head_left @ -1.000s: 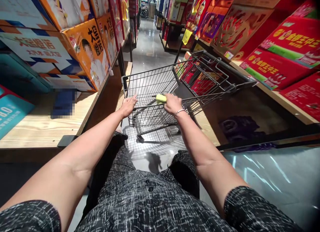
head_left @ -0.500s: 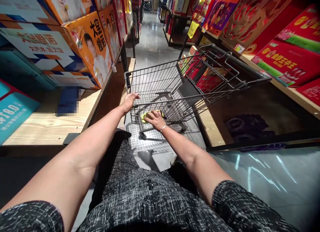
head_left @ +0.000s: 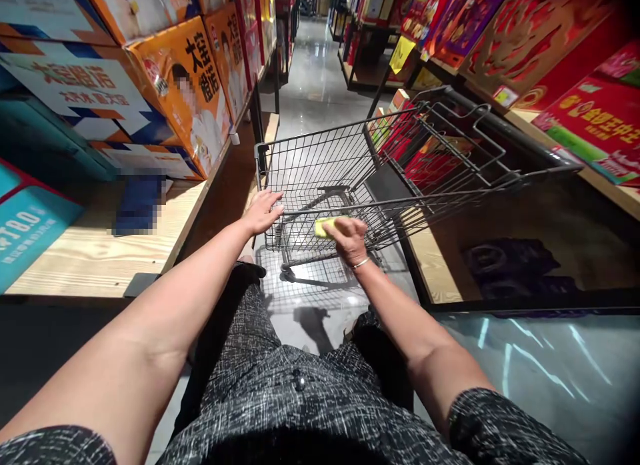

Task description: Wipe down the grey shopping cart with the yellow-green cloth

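A dark wire shopping cart (head_left: 320, 135) stands at an angle in front of me, its basket holding nothing that I can see. My left hand (head_left: 263, 213) holds its near front corner, thumb and one finger reaching over the rim and the others partly hidden. A yellow-green cloth (head_left: 325, 228) is pinched in my right hand (head_left: 351, 237), against or just beside the cart's near wire side. Whether it touches the wires I cannot tell. A thin bracelet circles my right wrist.
Orange boxes (head_left: 180, 91) are stacked on the left wooden shelf (head_left: 110, 265), with a dark blue item (head_left: 137, 205) lying near its edge. Red gift boxes (head_left: 590, 118) fill the right shelf. A grey floor aisle (head_left: 313, 65) runs ahead between the shelves.
My right hand has moved right along the cart's side with the yellow-green cloth. My left hand stays at the corner, moved slightly. The view has shifted a little.
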`<control>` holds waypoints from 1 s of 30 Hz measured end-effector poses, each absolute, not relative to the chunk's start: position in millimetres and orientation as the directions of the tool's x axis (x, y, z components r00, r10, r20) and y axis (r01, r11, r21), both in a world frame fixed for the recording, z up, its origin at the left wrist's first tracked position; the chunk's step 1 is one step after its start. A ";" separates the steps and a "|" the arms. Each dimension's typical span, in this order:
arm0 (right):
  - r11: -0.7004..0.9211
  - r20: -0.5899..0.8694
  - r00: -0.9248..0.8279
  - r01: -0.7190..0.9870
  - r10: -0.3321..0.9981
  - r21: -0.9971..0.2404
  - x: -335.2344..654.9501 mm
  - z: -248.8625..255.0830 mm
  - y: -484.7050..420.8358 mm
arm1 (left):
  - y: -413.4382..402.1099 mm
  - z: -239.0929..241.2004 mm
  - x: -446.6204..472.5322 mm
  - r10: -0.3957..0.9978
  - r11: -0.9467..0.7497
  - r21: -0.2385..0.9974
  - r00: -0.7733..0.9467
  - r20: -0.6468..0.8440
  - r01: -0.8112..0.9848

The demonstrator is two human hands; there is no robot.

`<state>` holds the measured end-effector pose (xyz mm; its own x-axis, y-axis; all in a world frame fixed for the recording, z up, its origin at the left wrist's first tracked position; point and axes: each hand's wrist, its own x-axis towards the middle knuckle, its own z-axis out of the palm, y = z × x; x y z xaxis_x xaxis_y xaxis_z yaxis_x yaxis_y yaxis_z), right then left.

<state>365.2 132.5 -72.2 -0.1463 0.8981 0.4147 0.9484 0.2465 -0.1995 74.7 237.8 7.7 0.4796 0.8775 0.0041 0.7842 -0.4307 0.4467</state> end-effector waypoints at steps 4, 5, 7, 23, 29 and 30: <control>0.111 0.552 0.033 0.968 0.833 -0.224 380.0 -57.7 135.6 | 236.7 6.8 74.3 0.900 -0.387 0.425 0.435 -0.017 0.818; 0.107 0.534 0.031 0.968 0.845 -0.226 376.7 -64.8 135.2 | 235.5 7.0 74.7 0.899 -0.390 0.424 0.437 -0.016 0.817; 0.116 0.445 -0.003 0.967 0.895 -0.227 364.1 -88.2 133.7 | 232.5 7.8 75.9 0.897 -0.394 0.428 0.442 -0.013 0.813; 0.199 0.142 -0.177 0.967 0.974 -0.158 387.8 -141.7 124.8 | 225.5 41.1 92.5 0.850 -0.510 0.162 0.524 -0.054 0.845; 0.143 0.686 0.015 0.975 0.727 -0.172 429.3 -65.6 151.7 | 212.9 45.8 143.7 0.840 -0.466 0.303 0.523 -0.142 0.831; 0.131 0.750 0.052 0.974 0.660 -0.183 432.4 -50.9 156.7 | 214.7 44.8 146.6 0.851 -0.440 0.319 0.503 -0.150 0.839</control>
